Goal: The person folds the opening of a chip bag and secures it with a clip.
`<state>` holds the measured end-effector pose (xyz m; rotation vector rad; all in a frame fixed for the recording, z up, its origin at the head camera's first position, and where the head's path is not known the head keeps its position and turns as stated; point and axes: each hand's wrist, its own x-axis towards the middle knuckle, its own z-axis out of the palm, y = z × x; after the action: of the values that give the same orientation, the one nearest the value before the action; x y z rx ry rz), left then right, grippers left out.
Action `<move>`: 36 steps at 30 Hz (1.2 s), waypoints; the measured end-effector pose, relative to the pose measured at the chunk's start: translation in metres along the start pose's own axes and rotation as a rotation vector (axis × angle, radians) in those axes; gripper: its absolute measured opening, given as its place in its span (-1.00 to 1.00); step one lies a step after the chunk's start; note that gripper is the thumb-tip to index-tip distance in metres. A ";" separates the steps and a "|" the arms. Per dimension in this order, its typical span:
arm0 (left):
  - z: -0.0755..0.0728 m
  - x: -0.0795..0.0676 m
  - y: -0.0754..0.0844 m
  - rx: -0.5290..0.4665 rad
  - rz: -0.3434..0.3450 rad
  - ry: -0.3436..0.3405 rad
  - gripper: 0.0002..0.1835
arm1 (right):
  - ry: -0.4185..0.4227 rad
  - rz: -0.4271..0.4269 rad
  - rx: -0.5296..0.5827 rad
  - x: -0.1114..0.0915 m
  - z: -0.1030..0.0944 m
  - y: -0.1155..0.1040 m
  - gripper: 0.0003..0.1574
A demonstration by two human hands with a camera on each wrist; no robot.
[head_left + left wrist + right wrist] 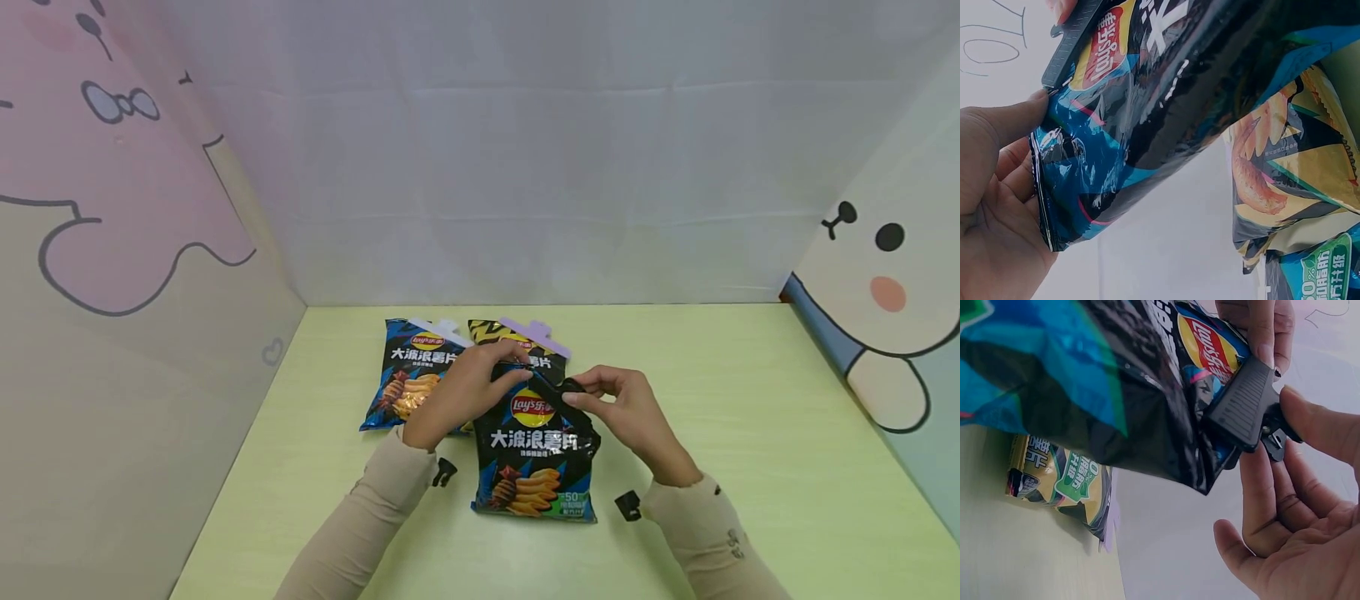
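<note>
A black and blue bag of potato chips (pixel 517 467) stands upright or slightly tilted over the table, its printed front facing me. Across its top edge runs a black bag clip (pixel 1244 406), slanting down to the right in the head view. My left hand (pixel 468 379) pinches the bag's upper left corner, with the thumb beside the clip's end in the left wrist view. With thumb and fingers my right hand (pixel 630 408) grips the clip's handle; its little finger stands away from the clip in the right wrist view. How much of the edge lies within the clip, I cannot tell.
Behind the held bag lie a blue chip bag (pixel 397 375) with a white clip (pixel 442 330) and a yellow and black chip bag (pixel 483 331) with a purple clip (pixel 536 336). Small black objects (pixel 628 505) show by both cuffs. White and cartoon-printed walls (pixel 487 167) border the table (pixel 750 400).
</note>
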<state>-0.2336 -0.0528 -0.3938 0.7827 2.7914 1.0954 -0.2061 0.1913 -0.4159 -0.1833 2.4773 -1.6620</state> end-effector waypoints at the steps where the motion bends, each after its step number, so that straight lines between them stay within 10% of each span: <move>1: 0.000 0.000 0.000 -0.001 -0.002 -0.001 -0.82 | -0.003 0.000 -0.003 0.000 0.000 0.000 -0.71; 17: 0.001 -0.006 -0.005 -0.009 -0.006 0.073 -0.73 | -0.113 0.010 0.103 -0.001 0.001 0.003 -0.64; 25: 0.008 -0.027 -0.023 -0.204 -0.154 0.136 -0.29 | -0.111 0.028 0.078 -0.003 0.001 0.005 -0.65; 36: 0.032 -0.083 -0.046 -0.294 -0.396 -0.004 -0.09 | -0.129 0.025 0.096 -0.005 0.002 0.005 -0.61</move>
<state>-0.1749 -0.1005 -0.4597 0.1910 2.5340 1.3644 -0.2010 0.1922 -0.4208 -0.2391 2.2916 -1.6978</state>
